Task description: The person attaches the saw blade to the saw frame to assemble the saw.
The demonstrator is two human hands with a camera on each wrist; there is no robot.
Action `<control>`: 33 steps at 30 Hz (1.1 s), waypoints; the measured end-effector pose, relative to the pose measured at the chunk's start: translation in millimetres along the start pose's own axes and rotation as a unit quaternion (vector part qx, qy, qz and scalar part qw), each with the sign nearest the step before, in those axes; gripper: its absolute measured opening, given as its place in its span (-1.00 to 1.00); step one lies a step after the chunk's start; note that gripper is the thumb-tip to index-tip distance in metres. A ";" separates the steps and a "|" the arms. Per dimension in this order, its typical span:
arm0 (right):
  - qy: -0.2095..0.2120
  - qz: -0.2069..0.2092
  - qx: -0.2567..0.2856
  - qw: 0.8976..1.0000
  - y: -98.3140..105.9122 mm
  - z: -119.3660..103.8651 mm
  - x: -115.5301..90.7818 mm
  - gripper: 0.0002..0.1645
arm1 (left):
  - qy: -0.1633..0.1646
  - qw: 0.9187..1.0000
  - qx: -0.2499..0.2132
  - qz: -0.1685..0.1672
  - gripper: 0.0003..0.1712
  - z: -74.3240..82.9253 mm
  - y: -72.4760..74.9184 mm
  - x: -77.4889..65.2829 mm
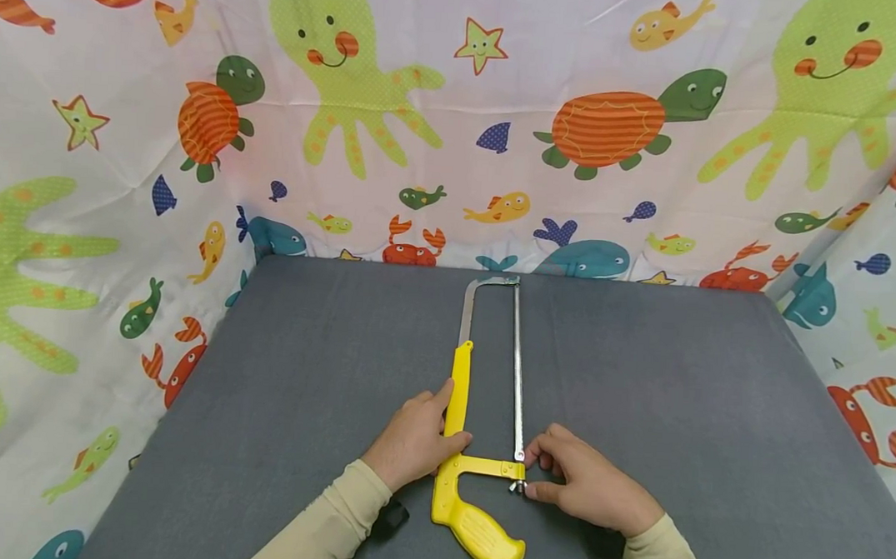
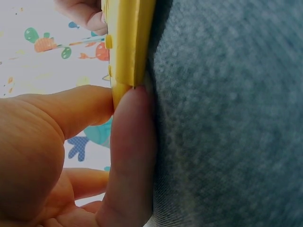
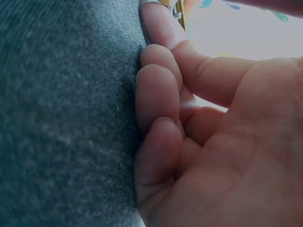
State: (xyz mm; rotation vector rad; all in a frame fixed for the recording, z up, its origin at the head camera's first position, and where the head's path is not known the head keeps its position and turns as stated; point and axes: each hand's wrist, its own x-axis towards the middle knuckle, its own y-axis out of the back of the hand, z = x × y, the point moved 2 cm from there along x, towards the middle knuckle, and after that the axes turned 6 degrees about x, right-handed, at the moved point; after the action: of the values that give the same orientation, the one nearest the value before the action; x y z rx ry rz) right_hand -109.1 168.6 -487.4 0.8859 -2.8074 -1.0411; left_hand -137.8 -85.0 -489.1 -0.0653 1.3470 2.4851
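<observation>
A hacksaw [image 1: 457,397] with a yellow handle and a silver upper frame lies flat on the grey cloth, its grip toward me. My left hand [image 1: 414,439] holds the yellow frame tube just above the handle, thumb on top; the left wrist view shows a finger low beside the yellow part [image 2: 125,42]. The blade [image 1: 518,366] runs along the right side to a wing nut [image 1: 517,487] at its near end. Beside that corner, my right hand [image 1: 593,482] has its thumb tip at the wing nut and its index fingertip by the blade's end. Its other fingers [image 3: 157,99] curl loosely against the cloth.
Grey cloth [image 1: 676,389] covers the table. White curtains [image 1: 454,146] printed with sea animals rise behind it and along both sides. A small black object [image 1: 390,519] shows under the left wrist.
</observation>
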 end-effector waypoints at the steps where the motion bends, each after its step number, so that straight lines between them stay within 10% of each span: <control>1: 0.001 0.000 0.002 1.000 0.0 0.1 -0.2 -0.69 | -0.002 1.000 0.000 -0.001 0.01 -0.1 -0.1 0.2; 33: -0.035 0.031 -0.022 0.999 -3.1 -0.9 5.6 -0.60 | -0.021 0.999 0.040 0.004 0.01 -1.6 -1.4 2.6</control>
State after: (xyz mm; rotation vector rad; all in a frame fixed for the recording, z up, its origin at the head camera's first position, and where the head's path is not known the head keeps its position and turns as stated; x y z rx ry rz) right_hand -112.0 163.3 -489.5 0.7674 -2.8362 -1.1433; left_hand -140.0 -85.0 -491.6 0.0111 1.4305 2.4216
